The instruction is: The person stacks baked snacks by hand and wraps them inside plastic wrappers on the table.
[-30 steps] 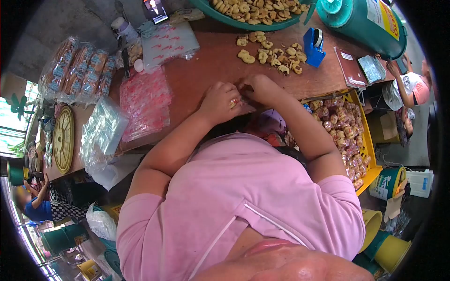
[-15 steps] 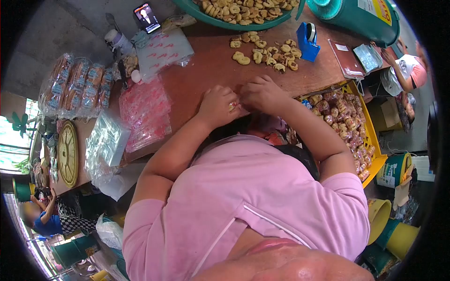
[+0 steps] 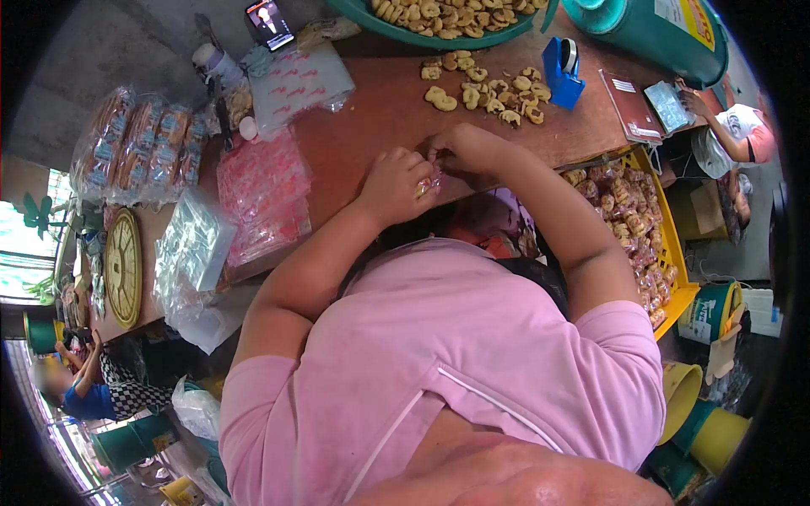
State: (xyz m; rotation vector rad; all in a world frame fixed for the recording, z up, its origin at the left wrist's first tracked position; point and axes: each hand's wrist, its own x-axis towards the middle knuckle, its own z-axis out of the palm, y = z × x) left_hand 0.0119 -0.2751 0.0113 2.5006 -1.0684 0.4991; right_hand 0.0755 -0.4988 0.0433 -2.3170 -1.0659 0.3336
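Observation:
At the table's near edge, my left hand (image 3: 398, 185) is closed around a small clear-and-red plastic packet (image 3: 435, 176), mostly hidden by the fingers. My right hand (image 3: 467, 150) is just right of it, fingers pinched together near the packet's open side; what they grip is too small to make out. Beyond the hands, loose curled cookies (image 3: 506, 97) lie on the brown table (image 3: 363, 126). A blue tape dispenser (image 3: 563, 74) stands to their right. Red-printed plastic bags (image 3: 263, 194) lie in a stack left of my hands.
A green basin (image 3: 422, 38) of cookies and a green bucket (image 3: 650, 42) stand at the back. A yellow crate (image 3: 675, 291) with packed cookies is at right, wrapped packs (image 3: 139, 148) at left. Co-workers are at far left (image 3: 84, 392) and far right (image 3: 742, 131).
The fingers of my right hand have lifted slightly and parted from my left hand, showing some of the packet. The whole view has shifted a little.

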